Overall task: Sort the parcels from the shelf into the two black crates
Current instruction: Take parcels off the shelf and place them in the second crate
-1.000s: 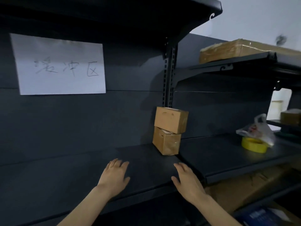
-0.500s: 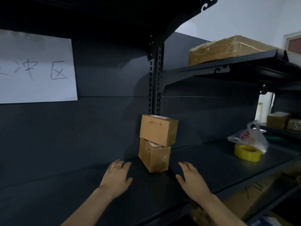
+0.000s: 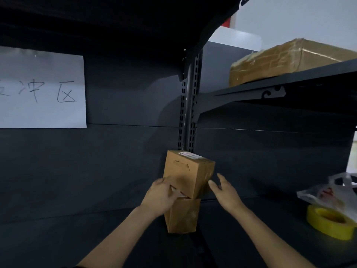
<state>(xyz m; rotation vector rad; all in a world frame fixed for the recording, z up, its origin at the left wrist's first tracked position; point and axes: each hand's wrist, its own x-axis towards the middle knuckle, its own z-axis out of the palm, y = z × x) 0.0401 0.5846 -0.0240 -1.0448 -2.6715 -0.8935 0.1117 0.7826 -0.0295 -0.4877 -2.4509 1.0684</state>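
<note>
Two small brown cardboard parcels stand stacked on the dark shelf [image 3: 96,235], against the upright post. The upper parcel [image 3: 188,171] carries a white label on top and sits skewed on the lower parcel [image 3: 183,217]. My left hand [image 3: 161,196] touches the stack at the seam between the two parcels, fingers against the upper one's lower left edge. My right hand [image 3: 225,192] hovers just right of the upper parcel, fingers spread, apart from it by a small gap. The black crates are out of view.
A white paper sign [image 3: 42,91] with handwriting hangs on the back panel at left. A large taped brown box [image 3: 286,62] lies on the upper right shelf. At right on the shelf sit a yellow tape roll [image 3: 328,223] and a plastic bag [image 3: 328,194].
Both hands have risen from the shelf surface to the stacked parcels. The left hand now touches the stack; the right has come close beside it. The view has moved nearer.
</note>
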